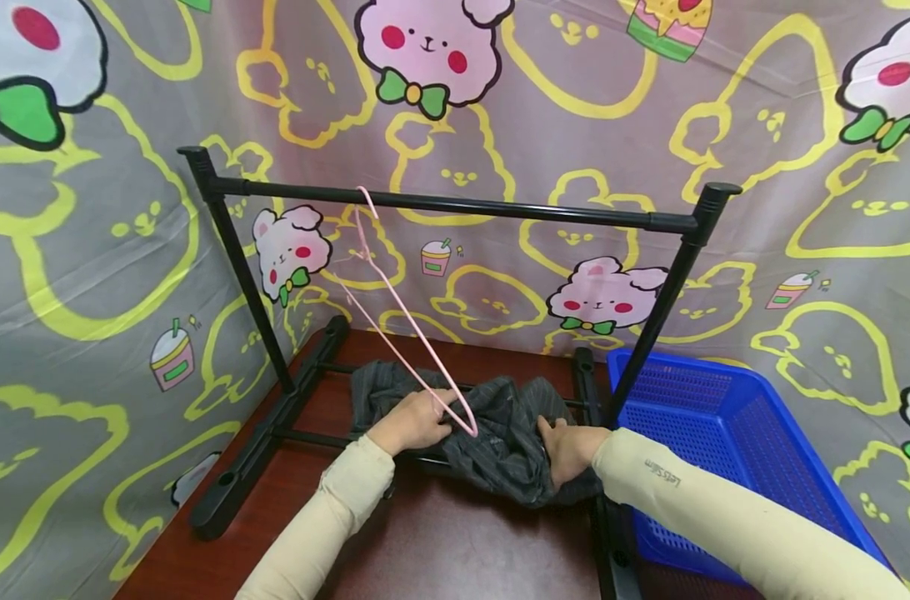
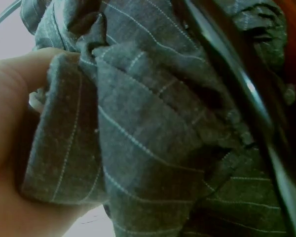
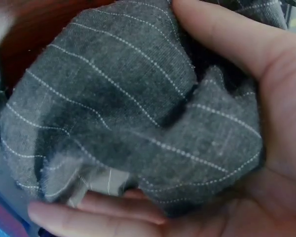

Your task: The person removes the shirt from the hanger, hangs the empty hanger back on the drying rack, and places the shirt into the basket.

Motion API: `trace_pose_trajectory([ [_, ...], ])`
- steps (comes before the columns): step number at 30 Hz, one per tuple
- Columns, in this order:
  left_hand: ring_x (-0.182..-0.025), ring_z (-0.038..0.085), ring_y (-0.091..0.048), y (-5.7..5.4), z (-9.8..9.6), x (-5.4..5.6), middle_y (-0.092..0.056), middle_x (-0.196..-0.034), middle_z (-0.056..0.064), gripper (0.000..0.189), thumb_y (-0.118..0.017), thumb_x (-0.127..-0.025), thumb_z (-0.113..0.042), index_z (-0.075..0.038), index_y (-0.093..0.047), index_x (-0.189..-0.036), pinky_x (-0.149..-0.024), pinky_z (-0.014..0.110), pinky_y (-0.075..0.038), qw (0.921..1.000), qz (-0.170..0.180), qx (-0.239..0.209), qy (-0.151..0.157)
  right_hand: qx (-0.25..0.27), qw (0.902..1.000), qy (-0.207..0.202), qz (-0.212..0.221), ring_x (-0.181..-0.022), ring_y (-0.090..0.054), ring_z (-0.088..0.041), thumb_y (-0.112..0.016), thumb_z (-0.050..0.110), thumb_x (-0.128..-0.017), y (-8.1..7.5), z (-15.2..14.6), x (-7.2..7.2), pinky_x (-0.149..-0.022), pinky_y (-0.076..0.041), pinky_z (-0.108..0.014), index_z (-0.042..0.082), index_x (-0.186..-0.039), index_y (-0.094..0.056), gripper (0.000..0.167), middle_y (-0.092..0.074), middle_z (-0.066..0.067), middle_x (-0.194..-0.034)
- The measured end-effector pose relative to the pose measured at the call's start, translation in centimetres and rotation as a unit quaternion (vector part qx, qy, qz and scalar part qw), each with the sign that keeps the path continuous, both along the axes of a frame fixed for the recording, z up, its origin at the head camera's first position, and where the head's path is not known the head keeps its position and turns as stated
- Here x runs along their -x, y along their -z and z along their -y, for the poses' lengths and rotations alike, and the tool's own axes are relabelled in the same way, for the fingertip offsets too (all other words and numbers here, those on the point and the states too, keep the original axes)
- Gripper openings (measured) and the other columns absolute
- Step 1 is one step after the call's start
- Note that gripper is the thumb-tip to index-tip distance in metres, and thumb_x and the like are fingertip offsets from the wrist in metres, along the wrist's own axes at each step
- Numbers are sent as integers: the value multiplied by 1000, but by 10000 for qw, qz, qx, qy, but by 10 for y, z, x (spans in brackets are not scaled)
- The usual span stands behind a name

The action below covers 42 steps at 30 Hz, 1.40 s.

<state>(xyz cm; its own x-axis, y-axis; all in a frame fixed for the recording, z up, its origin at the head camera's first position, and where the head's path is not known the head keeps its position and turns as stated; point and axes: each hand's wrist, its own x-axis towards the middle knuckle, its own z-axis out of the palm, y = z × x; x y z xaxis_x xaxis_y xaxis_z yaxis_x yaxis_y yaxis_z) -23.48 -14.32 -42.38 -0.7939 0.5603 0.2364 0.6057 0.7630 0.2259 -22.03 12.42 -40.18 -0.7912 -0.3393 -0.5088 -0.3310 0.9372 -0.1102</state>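
A crumpled dark grey garment with thin pale stripes (image 1: 500, 433) lies across the lower bars of a black rack; its kind cannot be told from the bunched folds. My left hand (image 1: 417, 419) grips a fold at its left part, and in the left wrist view the thumb side (image 2: 15, 113) lies round the cloth. My right hand (image 1: 572, 450) holds the right part, with cloth bunched between thumb and fingers (image 3: 113, 217). A pink hanger (image 1: 417, 329) hangs from the top bar, its lower end passing over my left hand and the cloth.
The black rack (image 1: 455, 204) stands on a reddish-brown table (image 1: 455, 542), its feet to either side of my hands. To the right sits a blue plastic basket (image 1: 732, 425), partly under my right forearm. A patterned curtain (image 1: 485, 150) closes off the back and sides.
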Motion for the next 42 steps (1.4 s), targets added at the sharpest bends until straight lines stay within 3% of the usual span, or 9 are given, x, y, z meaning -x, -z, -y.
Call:
trace_pose_trajectory([
  [4, -102, 26, -61, 3, 3, 3, -62, -114, 13, 56, -72, -73, -13, -2, -55, -126, -91, 37, -45, 9993, 366, -43, -65, -124, 9999, -54, -23, -126, -40, -41, -86, 22, -66, 4, 4, 2, -95, -39, -48, -1, -147, -22, 106, -30, -26, -144],
  [8, -96, 26, -56, 4, 5, 5, -59, -104, 10, 58, -78, -69, -20, -3, -58, -121, -85, 38, -46, 9987, 501, 29, -134, -165, 9993, -246, -222, -117, -48, -37, -85, 11, -66, 7, 5, 5, -91, -42, -47, 0, -138, -33, 89, -44, -24, -133],
  [13, -117, 39, -42, 3, 8, 0, -49, -126, 20, 73, -86, -60, -38, -10, -60, -123, -91, 55, -37, 9949, 854, 266, -469, -24, 9989, -402, -232, -104, -55, -30, -74, -3, -73, 5, 2, 6, -79, -44, -44, 2, -133, -42, 68, -55, -19, -120],
  [18, -130, 49, -25, 4, 10, -3, -26, -145, 25, 98, -90, -53, -40, -19, -46, -139, -94, 65, -29, 9832, 1469, 303, -1043, 293, 9971, -615, -341, -107, -57, -33, -67, -6, -79, -3, -3, 5, -84, -46, -47, 4, -129, -51, 53, -60, -15, -113],
  [22, -126, 49, -32, 7, 12, -2, -16, -149, 27, 115, -92, -51, -40, -24, -32, -148, -91, 57, -39, 9740, 1802, 438, -1298, 551, 9942, -802, -460, -103, -59, -32, -66, -7, -79, -11, -6, 3, -87, -46, -49, 3, -127, -52, 50, -61, -15, -110],
  [26, -119, 45, -43, 11, 15, 1, -30, -143, 27, 121, -91, -51, -40, -24, -25, -150, -89, 50, -43, 9721, 1828, 631, -1324, 885, 9902, -889, -621, -102, -59, -31, -65, -9, -78, -20, -8, 1, -87, -46, -49, 0, -126, -51, 51, -61, -15, -111],
  [30, -111, 39, -51, 13, 18, 3, -53, -126, 20, 116, -91, -53, -38, -18, -28, -149, -89, 49, -44, 9758, 1634, 869, -1162, 1316, 9809, -1082, -933, -95, -61, -27, -60, -13, -77, -31, -9, 0, -83, -49, -46, -2, -123, -52, 49, -62, -14, -106],
  [35, -102, 32, -60, 14, 22, 4, -65, -110, 14, 85, -89, -57, -32, -15, -52, -131, -85, 44, -47, 9823, 1337, 773, -1063, 1818, 9659, -1171, -1422, -112, -54, -37, -52, -17, -74, -46, -10, -1, -90, -44, -48, -11, -132, -43, 59, -53, -26, -126],
  [42, -78, 25, -65, 16, 27, 7, -68, -88, 9, 42, -80, -68, -21, -14, -64, -105, -67, 39, -50, 9906, 845, 303, -1027, 2539, 9369, -1215, -2075, -93, -59, -22, -48, -21, -69, -59, -10, -5, -77, -49, -40, 1, -111, -52, 47, -60, -9, -100],
])
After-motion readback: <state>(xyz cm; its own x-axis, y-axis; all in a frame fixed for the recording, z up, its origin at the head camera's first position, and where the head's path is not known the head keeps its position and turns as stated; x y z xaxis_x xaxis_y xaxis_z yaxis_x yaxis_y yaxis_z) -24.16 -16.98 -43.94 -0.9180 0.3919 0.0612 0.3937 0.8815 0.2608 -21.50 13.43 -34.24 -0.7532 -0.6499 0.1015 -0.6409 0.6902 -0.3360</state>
